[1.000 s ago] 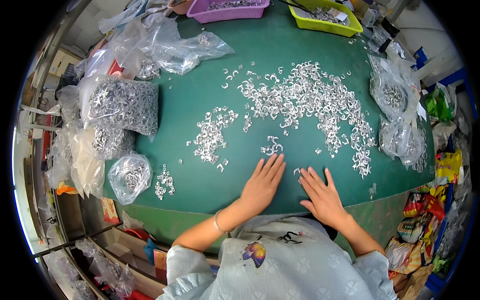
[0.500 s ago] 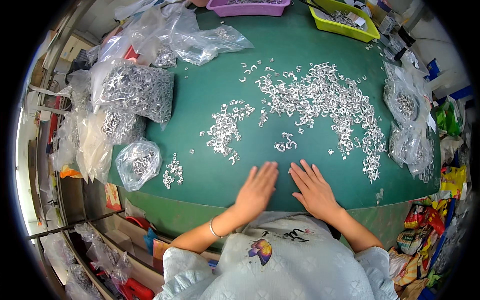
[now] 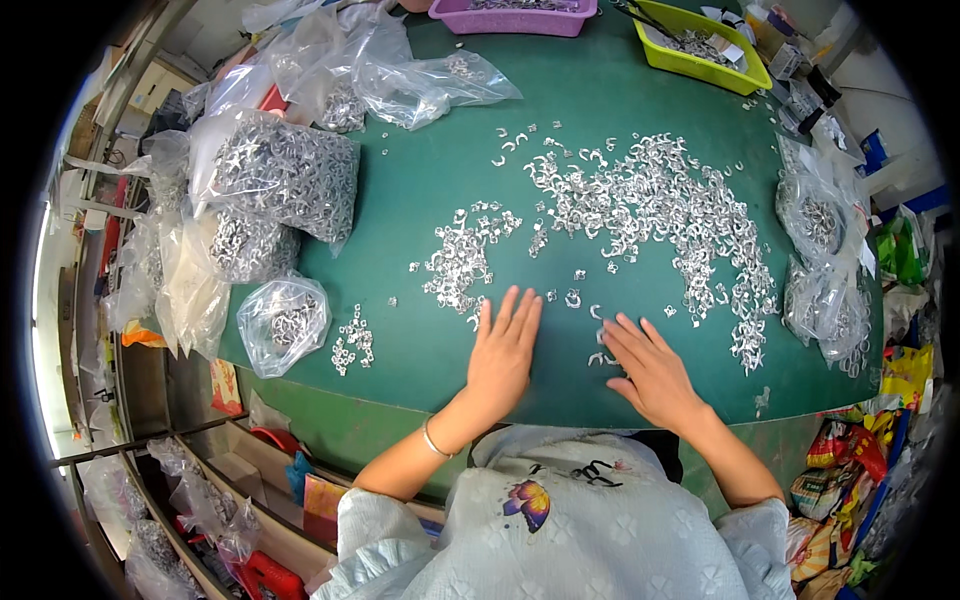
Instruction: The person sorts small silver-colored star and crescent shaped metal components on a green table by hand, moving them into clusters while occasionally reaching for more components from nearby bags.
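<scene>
My left hand (image 3: 503, 352) lies on the green tabletop with its fingers stretched forward, just below the smaller heap of silvery metal pieces (image 3: 458, 265). Its fingertips are close to that heap's lower edge. To the right, my right hand (image 3: 652, 376) is flat with fingers extended, and a few curved metal pieces (image 3: 600, 358) lie at its fingertips and thumb side. Neither hand grips anything. Between the hands, slightly farther off, sit a few loose pieces (image 3: 573, 298). A broad heap of similar curved pieces (image 3: 650, 195) spreads beyond my right hand.
Clear plastic bags full of metal parts (image 3: 285, 175) crowd the left side. An open bag (image 3: 284, 325) stands beside a small cluster of square pieces (image 3: 353, 342). More bags (image 3: 822, 215) line the right edge. A purple tray (image 3: 513, 22) and a yellow-green tray (image 3: 700, 75) are at the back.
My hands have moved apart, the left one leftward and the right one rightward. The small group of pieces between them has spread out, with some now by my right fingers.
</scene>
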Tool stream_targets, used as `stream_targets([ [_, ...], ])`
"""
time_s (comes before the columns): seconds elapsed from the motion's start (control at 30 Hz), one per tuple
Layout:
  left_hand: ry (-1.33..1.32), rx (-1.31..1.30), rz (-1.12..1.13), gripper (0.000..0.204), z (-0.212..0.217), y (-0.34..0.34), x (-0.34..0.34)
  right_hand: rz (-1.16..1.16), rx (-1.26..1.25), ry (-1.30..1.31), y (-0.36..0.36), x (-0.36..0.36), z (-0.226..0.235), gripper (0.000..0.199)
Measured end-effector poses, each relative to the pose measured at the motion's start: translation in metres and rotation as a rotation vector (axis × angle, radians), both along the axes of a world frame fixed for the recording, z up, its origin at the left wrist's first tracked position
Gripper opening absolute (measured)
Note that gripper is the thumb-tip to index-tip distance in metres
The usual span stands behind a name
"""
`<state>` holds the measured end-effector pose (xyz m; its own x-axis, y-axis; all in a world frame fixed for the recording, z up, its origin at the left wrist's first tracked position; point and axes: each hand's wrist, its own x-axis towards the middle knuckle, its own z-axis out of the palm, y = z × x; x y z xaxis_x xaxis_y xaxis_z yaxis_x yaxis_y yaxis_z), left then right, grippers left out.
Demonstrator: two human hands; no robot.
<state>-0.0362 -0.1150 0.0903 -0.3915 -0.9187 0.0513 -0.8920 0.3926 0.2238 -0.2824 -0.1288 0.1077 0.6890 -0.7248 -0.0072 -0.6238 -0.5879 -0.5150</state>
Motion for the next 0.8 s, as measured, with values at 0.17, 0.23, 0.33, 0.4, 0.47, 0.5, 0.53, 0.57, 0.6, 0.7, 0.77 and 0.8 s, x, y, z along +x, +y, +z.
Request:
stream_targets([
  [0.17, 0.025, -0.002, -0.081, 0.063, 0.002, -0.002, -0.020, -0.054, -0.064, -0.045, -0.015, 0.014, 0.003, 0.063],
  [0.23, -0.001, -0.023, -0.067, 0.064, -0.004, -0.007, -0.017, 0.013, -0.018, -0.011, -0.010, 0.012, 0.002, 0.062],
  [0.33, -0.017, 0.005, 0.047, 0.066, -0.002, -0.004, 0.005, 0.071, 0.039, 0.001, 0.008, 0.003, 0.002, 0.061],
  [0.4, 0.003, -0.013, 0.035, 0.071, 0.000, -0.002, 0.003, 0.076, 0.029, -0.027, 0.007, 0.005, 0.005, 0.061],
  [0.47, 0.095, 0.025, -0.018, 0.072, 0.005, 0.000, -0.008, 0.058, -0.021, -0.080, -0.010, 0.023, 0.010, 0.061],
  [0.5, 0.072, -0.021, -0.032, 0.074, 0.001, 0.000, -0.012, 0.055, -0.039, -0.071, -0.017, 0.028, 0.005, 0.061],
  [0.53, 0.057, -0.002, -0.004, 0.074, 0.001, 0.001, -0.011, 0.052, -0.057, -0.062, -0.022, 0.034, -0.004, 0.061],
  [0.57, 0.043, 0.016, 0.024, 0.073, 0.002, 0.001, -0.010, 0.048, -0.075, -0.053, -0.025, 0.037, -0.008, 0.061],
  [0.6, 0.025, 0.037, 0.062, 0.073, 0.001, 0.003, -0.006, 0.067, -0.039, -0.031, -0.023, 0.038, -0.008, 0.060],
  [0.7, 0.215, 0.078, 0.032, 0.070, 0.002, 0.018, 0.006, 0.126, 0.056, 0.017, 0.000, 0.020, 0.003, 0.059],
  [0.77, 0.341, 0.102, -0.017, 0.068, 0.003, 0.029, -0.001, 0.181, 0.102, -0.004, 0.010, 0.009, 0.006, 0.056],
  [0.8, 0.324, 0.141, -0.088, 0.061, 0.002, 0.031, -0.010, 0.143, 0.065, -0.063, 0.007, 0.005, 0.005, 0.054],
])
